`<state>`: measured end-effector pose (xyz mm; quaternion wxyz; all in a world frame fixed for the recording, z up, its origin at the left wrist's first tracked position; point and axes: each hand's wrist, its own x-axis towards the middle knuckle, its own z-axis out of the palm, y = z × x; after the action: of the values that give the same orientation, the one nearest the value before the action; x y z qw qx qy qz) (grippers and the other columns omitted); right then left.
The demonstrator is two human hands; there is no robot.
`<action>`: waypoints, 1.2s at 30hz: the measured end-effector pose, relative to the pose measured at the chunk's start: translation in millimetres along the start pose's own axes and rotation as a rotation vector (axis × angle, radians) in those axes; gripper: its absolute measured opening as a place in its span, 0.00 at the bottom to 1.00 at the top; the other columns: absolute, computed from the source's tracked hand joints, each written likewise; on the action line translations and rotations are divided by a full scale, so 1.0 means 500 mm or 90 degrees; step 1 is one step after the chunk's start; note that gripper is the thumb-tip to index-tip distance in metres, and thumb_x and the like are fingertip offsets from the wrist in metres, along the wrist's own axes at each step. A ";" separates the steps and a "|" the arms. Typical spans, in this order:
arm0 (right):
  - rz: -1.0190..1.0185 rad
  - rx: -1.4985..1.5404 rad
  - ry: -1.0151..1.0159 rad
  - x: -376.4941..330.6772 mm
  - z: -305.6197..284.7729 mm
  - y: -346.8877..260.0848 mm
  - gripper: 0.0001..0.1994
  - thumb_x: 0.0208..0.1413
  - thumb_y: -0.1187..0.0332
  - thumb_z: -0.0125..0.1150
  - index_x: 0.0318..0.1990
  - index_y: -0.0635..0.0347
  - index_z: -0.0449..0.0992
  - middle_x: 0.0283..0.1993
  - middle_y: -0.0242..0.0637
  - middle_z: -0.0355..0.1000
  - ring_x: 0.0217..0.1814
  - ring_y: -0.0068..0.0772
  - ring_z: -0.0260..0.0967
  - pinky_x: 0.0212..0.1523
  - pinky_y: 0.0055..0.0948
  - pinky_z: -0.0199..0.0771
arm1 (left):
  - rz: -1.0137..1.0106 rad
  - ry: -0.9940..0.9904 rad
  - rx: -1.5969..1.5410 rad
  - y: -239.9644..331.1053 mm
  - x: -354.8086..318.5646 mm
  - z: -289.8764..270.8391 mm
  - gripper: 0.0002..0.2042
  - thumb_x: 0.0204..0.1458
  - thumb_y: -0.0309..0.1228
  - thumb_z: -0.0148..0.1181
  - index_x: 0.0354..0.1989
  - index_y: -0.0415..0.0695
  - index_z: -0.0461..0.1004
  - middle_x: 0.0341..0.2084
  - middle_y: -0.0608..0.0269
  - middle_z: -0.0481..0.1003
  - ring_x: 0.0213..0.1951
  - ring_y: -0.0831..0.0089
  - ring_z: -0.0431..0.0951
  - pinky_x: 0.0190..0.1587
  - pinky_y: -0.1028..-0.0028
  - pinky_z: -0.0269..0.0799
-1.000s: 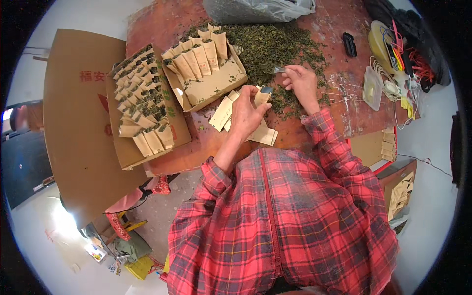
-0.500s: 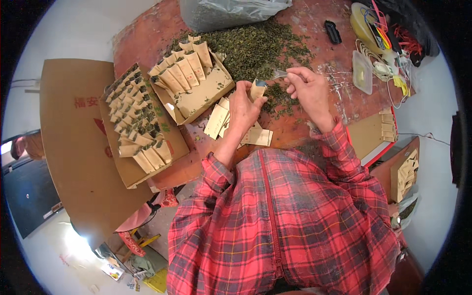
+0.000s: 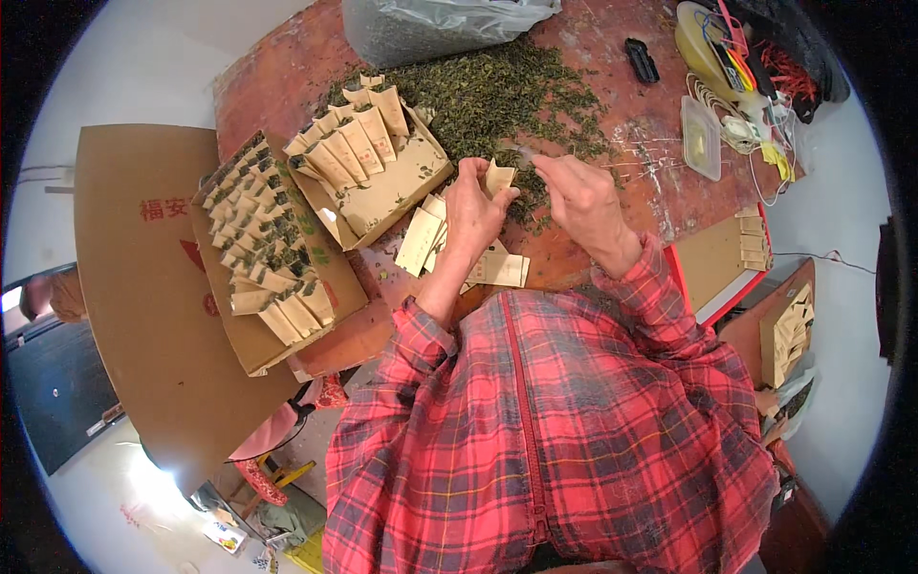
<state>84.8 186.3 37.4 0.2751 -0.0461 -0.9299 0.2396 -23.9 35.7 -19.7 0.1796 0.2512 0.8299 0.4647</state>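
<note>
My left hand (image 3: pixel 474 210) is closed around a small brown paper packet (image 3: pixel 498 178), its open mouth facing up. Just right of it, my right hand (image 3: pixel 585 194) grips the handle of a small clear spoon (image 3: pixel 527 151), whose blurred tip points toward the packet over the leaves. Behind both hands spreads a heap of dried green leaves (image 3: pixel 497 96). Flat paper packets (image 3: pixel 421 239) lie fanned out beneath my left hand. To its left, a shallow cardboard box (image 3: pixel 421 163) holds a cluster of upright packets (image 3: pixel 359 143) filled with leaves.
A larger carton (image 3: pixel 339 277) full of filled packets stands at the left, by a tall cardboard flap (image 3: pixel 143 287). A grey plastic bag (image 3: pixel 430 29) sits at the back. On the right are a black case (image 3: pixel 642 60), a clear tub (image 3: pixel 701 143) and a red-edged box (image 3: pixel 712 268).
My right hand has turned over and come left and slightly down, bringing the spoon nearer the packet. My left hand keeps its hold on the packet in nearly the same place.
</note>
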 end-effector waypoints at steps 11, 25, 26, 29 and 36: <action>-0.079 -0.005 0.085 -0.009 0.007 0.007 0.14 0.51 0.83 0.63 0.46 0.65 0.80 0.37 0.43 0.80 0.36 0.43 0.81 0.34 0.37 0.82 | 0.021 0.017 0.007 0.008 0.001 0.006 0.25 0.48 0.29 0.76 0.50 0.35 0.68 0.37 0.47 0.80 0.35 0.58 0.81 0.42 0.62 0.77; 0.185 -0.056 0.029 -0.100 0.011 0.120 0.07 0.62 0.72 0.64 0.45 0.62 0.80 0.39 0.50 0.80 0.36 0.54 0.79 0.34 0.42 0.79 | 0.020 0.030 -0.052 0.009 -0.020 -0.012 0.24 0.48 0.28 0.74 0.49 0.36 0.67 0.38 0.45 0.79 0.38 0.51 0.80 0.44 0.58 0.74; 0.203 -0.063 0.021 -0.108 0.014 0.126 0.07 0.63 0.71 0.64 0.45 0.62 0.80 0.38 0.50 0.80 0.36 0.55 0.79 0.34 0.44 0.79 | 0.021 0.034 -0.042 0.009 -0.023 -0.012 0.24 0.48 0.28 0.74 0.49 0.37 0.67 0.38 0.45 0.79 0.39 0.51 0.80 0.45 0.58 0.74; 0.222 -0.072 -0.001 -0.114 0.017 0.129 0.07 0.62 0.70 0.64 0.46 0.61 0.80 0.37 0.50 0.79 0.36 0.56 0.79 0.35 0.44 0.79 | 0.032 0.041 -0.025 0.002 -0.027 -0.012 0.24 0.48 0.28 0.74 0.49 0.37 0.67 0.38 0.45 0.79 0.40 0.51 0.80 0.45 0.58 0.74; 0.216 -0.063 0.000 -0.066 0.077 0.148 0.06 0.62 0.70 0.65 0.44 0.61 0.80 0.37 0.51 0.79 0.36 0.57 0.78 0.34 0.45 0.78 | -0.011 0.006 0.003 0.004 -0.029 -0.014 0.25 0.50 0.26 0.74 0.52 0.36 0.67 0.41 0.49 0.80 0.43 0.61 0.82 0.49 0.63 0.77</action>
<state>88.9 228.0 -41.7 0.2283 -0.2159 -0.9194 0.2366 -15.2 23.5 -13.4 0.1792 0.2421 0.8340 0.4624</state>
